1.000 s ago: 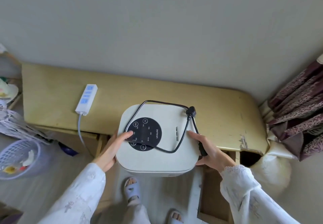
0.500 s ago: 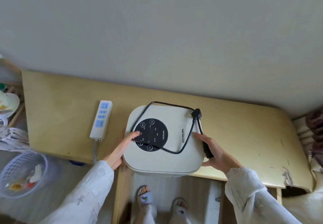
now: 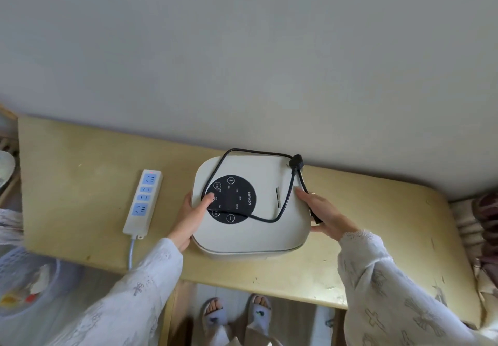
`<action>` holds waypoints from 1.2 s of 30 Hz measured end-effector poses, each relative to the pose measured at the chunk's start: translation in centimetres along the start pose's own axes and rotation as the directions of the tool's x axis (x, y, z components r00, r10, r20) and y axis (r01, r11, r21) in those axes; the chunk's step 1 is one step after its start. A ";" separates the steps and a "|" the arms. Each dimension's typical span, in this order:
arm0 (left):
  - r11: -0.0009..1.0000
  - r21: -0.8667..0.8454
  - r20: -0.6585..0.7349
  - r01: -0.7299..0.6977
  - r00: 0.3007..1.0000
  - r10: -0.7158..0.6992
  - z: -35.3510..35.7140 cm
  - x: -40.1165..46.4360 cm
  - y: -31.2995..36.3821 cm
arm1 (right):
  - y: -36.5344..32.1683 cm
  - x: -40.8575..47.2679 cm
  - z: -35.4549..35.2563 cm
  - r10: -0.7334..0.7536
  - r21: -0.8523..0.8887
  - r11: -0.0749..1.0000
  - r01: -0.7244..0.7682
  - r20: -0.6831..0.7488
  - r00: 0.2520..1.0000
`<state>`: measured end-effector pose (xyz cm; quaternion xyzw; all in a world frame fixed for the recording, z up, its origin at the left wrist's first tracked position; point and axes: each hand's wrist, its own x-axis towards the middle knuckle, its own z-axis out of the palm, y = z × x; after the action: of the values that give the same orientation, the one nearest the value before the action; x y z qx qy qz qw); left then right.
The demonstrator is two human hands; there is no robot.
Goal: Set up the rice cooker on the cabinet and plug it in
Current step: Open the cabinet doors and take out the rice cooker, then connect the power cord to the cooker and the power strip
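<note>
Your two hands clasp the cooker [image 3: 252,205] by its flanks over the cabinet [image 3: 80,184], close to the wall, with the strip [image 3: 143,202] lying just beside it on the left. Your left hand [image 3: 190,217] is spread along the cooker's left side with the thumb pressed on the black panel [image 3: 229,199]; your right hand [image 3: 327,216] cups the right side, fingers long and flat, pinning part of the cord [image 3: 283,205] against the shell. Whether the base is fully down on the cabinet cannot be told from above. The body looks like a rigid, smooth plastic box, likely weighty and a bit slick, so you do best to keep palms low on opposite sides rather than on the lid. The cord is limp and loose: it loops across the lid, and its plug [image 3: 296,162] rests at the far right corner, free to slide off if you tilt the cooker. When you plug in, take the plug by its moulded body, not the cable. The strip is light and may skid when you push, so expect to steady it with the other hand.
</note>
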<state>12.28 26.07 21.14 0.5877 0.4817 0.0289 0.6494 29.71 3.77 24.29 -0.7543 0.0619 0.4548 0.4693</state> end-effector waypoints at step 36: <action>0.999 -0.006 -0.210 -0.046 0.977 0.043 3.5 5.0 9.6 | -5.2 -1.0 -2.4 -0.223 0.327 0.900 0.288 -0.224 0.949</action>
<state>22.37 29.44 25.20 0.5884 0.5340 0.1079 0.5975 33.33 4.50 28.76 -0.6967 0.0856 0.2999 0.6460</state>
